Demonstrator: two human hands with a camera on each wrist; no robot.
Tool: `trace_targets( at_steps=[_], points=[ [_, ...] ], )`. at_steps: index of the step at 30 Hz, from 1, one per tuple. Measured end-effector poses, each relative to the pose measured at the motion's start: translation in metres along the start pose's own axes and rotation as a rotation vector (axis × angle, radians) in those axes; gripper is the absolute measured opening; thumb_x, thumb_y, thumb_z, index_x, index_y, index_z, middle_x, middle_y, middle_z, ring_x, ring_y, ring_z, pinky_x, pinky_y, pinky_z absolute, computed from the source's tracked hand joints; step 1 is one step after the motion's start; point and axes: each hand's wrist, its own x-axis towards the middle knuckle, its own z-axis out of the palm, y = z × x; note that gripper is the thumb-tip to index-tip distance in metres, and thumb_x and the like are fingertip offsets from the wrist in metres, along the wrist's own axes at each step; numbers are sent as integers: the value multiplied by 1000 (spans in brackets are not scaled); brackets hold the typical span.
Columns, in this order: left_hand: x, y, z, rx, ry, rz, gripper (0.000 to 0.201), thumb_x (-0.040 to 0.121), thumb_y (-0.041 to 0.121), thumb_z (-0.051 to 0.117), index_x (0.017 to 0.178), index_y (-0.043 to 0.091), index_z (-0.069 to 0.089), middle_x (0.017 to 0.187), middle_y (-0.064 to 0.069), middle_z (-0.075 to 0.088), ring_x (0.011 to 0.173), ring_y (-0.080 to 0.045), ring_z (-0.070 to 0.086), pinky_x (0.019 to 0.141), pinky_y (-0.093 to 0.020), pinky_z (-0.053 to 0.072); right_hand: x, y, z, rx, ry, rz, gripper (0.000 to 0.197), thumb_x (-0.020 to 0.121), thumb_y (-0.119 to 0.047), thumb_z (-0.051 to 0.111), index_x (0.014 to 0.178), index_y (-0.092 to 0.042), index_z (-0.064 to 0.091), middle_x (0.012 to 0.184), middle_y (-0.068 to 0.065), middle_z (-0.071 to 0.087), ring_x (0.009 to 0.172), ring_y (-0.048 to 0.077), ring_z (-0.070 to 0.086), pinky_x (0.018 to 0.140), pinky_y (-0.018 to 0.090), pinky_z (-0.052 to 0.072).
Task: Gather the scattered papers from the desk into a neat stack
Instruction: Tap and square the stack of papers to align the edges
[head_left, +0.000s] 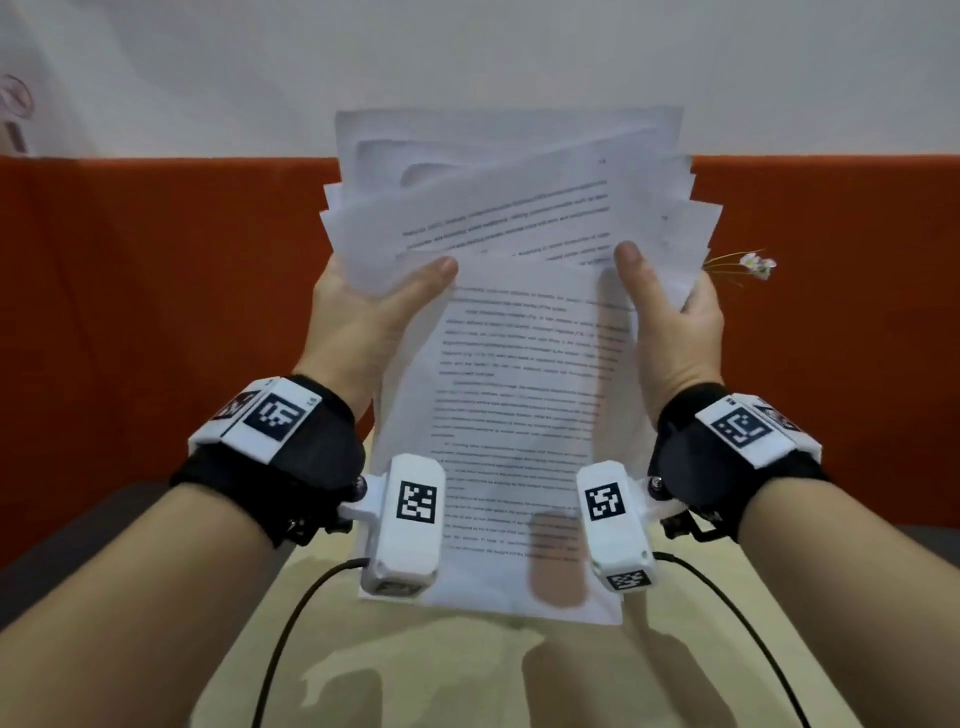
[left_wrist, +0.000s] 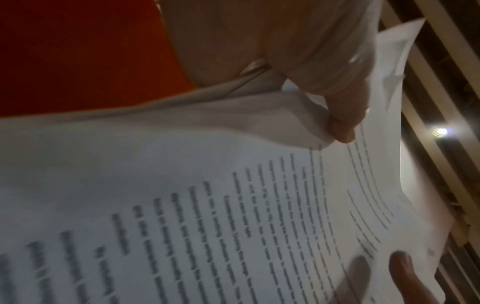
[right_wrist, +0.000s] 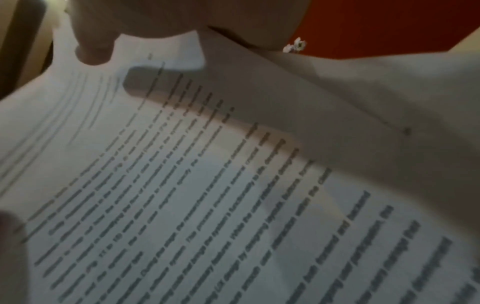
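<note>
I hold an uneven bundle of white printed papers (head_left: 509, 218) upright in front of me, its sheets fanned at different angles. My left hand (head_left: 379, 301) grips the bundle's left side with the thumb on the front. On the right side my right hand (head_left: 670, 306) grips it the same way. One printed sheet (head_left: 519, 431) hangs lower than the rest, down between my wrists. In the left wrist view the papers (left_wrist: 233, 205) fill the frame under my thumb (left_wrist: 340, 127). The right wrist view shows the papers (right_wrist: 207, 195) close up, pinched by my thumb (right_wrist: 93, 51).
An orange-red panel (head_left: 156, 312) runs behind the desk, with a pale wall above. A small sprig of white flowers (head_left: 753, 262) sticks out beside my right hand. The beige desk surface (head_left: 467, 675) lies below the papers, crossed by black wrist cables.
</note>
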Motion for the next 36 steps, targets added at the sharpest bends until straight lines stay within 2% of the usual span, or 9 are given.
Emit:
trace_targets(
  at_steps=[6, 12, 17, 20, 22, 24, 27, 30, 36],
  points=[
    [8, 5, -6, 43, 132, 63, 41, 79, 14, 79, 118, 6, 68, 104, -1, 77, 93, -14, 75, 82, -31, 59, -2, -9, 8, 29, 68, -77, 45, 79, -30, 74, 111, -16, 46, 78, -15, 58, 49, -18, 58, 50, 2, 44],
    [1, -4, 16, 391, 120, 162, 39, 72, 28, 81, 108, 14, 74, 105, -1, 77, 95, -15, 73, 90, -35, 58, -14, -4, 30, -316, -45, -100, 25, 85, -22, 68, 101, -24, 49, 96, -9, 62, 91, 13, 65, 80, 28, 56],
    [15, 37, 39, 479, 335, 415, 32, 77, 27, 79, 103, 9, 76, 88, 11, 66, 80, -4, 63, 66, -3, 44, 6, -43, 53, -354, -1, -294, 18, 88, -20, 64, 106, -15, 63, 86, -14, 60, 87, 6, 61, 57, -5, 39],
    [15, 42, 45, 457, 311, 426, 33, 78, 28, 78, 106, 11, 75, 89, 14, 64, 78, 0, 65, 66, 1, 47, 10, -47, 56, -351, 0, -333, 22, 88, -20, 63, 109, -13, 64, 91, -10, 62, 84, 6, 61, 56, -6, 41],
    [10, 30, 40, 472, 258, 385, 34, 78, 25, 79, 109, 11, 73, 88, 18, 64, 72, 10, 61, 64, 2, 43, 11, -36, 48, -368, 20, -294, 25, 86, -24, 65, 108, -12, 65, 92, -7, 64, 88, 10, 64, 71, 10, 52],
    [1, 12, 30, 385, 131, 253, 45, 75, 25, 81, 116, 15, 67, 94, 17, 69, 81, 10, 65, 73, -4, 49, 10, -22, 37, -346, 33, -207, 25, 86, -27, 65, 107, -13, 65, 90, -6, 65, 88, 13, 65, 79, 23, 54],
    [-7, -22, 10, 255, -62, 68, 86, 59, 45, 88, 134, 23, 53, 123, 8, 68, 111, -8, 66, 93, -36, 57, 12, -12, 27, -286, 27, -114, 26, 87, -30, 65, 109, -16, 66, 88, -10, 66, 88, 11, 67, 78, 21, 54],
    [-10, -42, 1, 359, -157, 62, 108, 52, 50, 91, 144, 29, 38, 140, 9, 56, 128, -10, 56, 100, -42, 51, 18, -12, 28, -273, 16, -105, 24, 88, -32, 65, 108, -20, 65, 89, -13, 65, 87, 7, 66, 79, 19, 55],
    [4, -55, 0, 376, 174, -42, 48, 75, 20, 81, 120, 17, 64, 106, 5, 70, 102, -19, 70, 92, -37, 56, 19, -14, 34, -224, -61, -137, 30, 82, -48, 65, 100, -25, 59, 100, -9, 71, 92, 7, 70, 86, 32, 58]
  ],
)
